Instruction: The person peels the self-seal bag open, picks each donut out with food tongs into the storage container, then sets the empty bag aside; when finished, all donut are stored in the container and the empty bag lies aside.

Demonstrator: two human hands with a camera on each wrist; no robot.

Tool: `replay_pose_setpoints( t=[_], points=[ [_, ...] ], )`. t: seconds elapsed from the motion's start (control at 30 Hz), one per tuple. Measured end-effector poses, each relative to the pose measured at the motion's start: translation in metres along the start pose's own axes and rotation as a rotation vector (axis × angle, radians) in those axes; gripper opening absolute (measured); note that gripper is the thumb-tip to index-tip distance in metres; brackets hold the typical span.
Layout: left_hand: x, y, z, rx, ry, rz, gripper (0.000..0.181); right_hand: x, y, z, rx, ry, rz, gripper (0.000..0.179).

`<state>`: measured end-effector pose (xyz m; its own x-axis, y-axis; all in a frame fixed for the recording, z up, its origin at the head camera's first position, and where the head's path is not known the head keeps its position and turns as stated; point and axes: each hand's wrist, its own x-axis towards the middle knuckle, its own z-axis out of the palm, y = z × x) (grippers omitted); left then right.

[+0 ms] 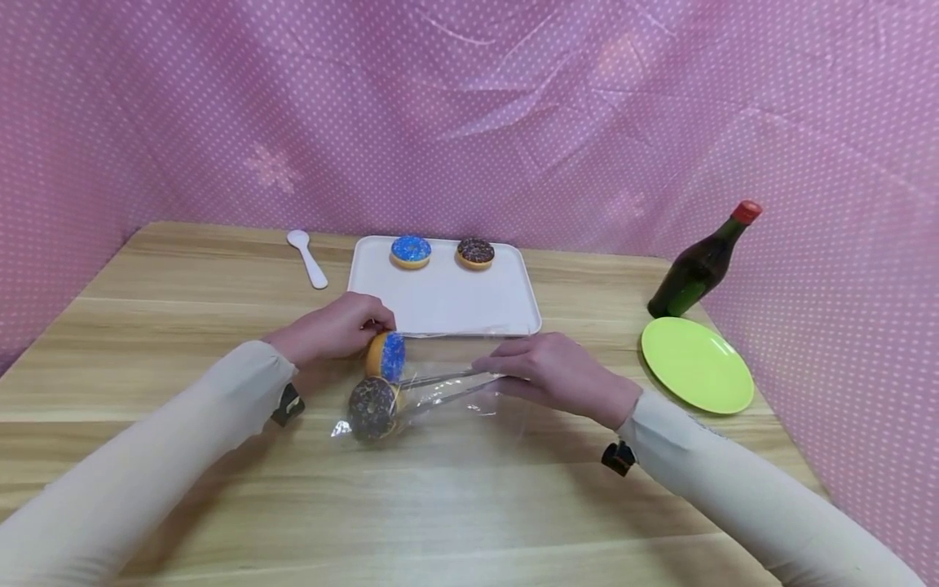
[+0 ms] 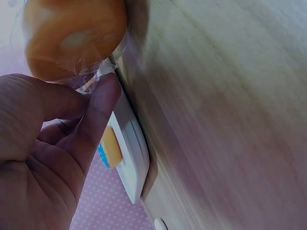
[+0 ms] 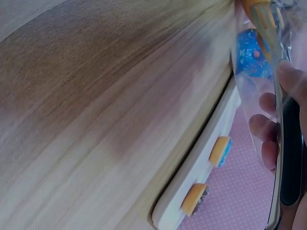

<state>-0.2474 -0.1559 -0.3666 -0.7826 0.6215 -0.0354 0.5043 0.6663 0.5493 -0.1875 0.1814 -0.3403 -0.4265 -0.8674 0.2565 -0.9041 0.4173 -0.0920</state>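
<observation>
My left hand [image 1: 333, 328] pinches a corner of a clear plastic bag [image 1: 469, 408] between thumb and finger. Inside the bag, a blue-iced doughnut [image 1: 393, 359] stands on edge beside that hand, and a chocolate-iced doughnut [image 1: 372, 409] sits nearer the front. My right hand [image 1: 557, 371] grips a pair of tongs [image 3: 291, 158] with black handles and metal edges. Its arms reach into the bag, and their tips are close to the two doughnuts. Whether the tips touch either one I cannot tell. Clear film lies over the right fingertips in the right wrist view.
A white tray [image 1: 447, 302] behind the bag bears another blue doughnut [image 1: 411, 251] and another chocolate doughnut [image 1: 475, 253]. Left of it lies a white spoon [image 1: 308, 259]. At the right are a green plate [image 1: 697, 365] and a dark, red-capped bottle [image 1: 697, 269]. Pink dotted cloth [image 1: 469, 122] surrounds the table.
</observation>
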Motion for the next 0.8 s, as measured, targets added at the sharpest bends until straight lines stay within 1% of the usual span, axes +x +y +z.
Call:
replay_pose_setpoints(
  t=[0.13, 0.23, 0.37, 0.5, 0.8],
  points=[
    [0.000, 0.000, 0.000, 0.008, -0.001, 0.010, 0.031, -0.007, 0.001, -0.004, -0.004, 0.008, 0.003, 0.031],
    [0.000, -0.001, 0.000, 0.009, 0.007, 0.032, 0.031, -0.013, 0.002, -0.007, 0.020, 0.010, 0.016, 0.032],
    [-0.001, -0.002, 0.000, -0.002, 0.012, 0.058, 0.032, -0.020, 0.003, -0.010, 0.061, -0.003, 0.061, 0.033],
    [0.000, -0.002, 0.002, -0.003, 0.007, 0.060, 0.033, -0.025, 0.004, -0.008, 0.077, -0.003, 0.084, 0.036],
    [0.001, 0.001, 0.002, 0.018, 0.002, 0.056, 0.035, -0.023, 0.004, -0.003, 0.042, 0.074, 0.017, 0.038]
  ],
)
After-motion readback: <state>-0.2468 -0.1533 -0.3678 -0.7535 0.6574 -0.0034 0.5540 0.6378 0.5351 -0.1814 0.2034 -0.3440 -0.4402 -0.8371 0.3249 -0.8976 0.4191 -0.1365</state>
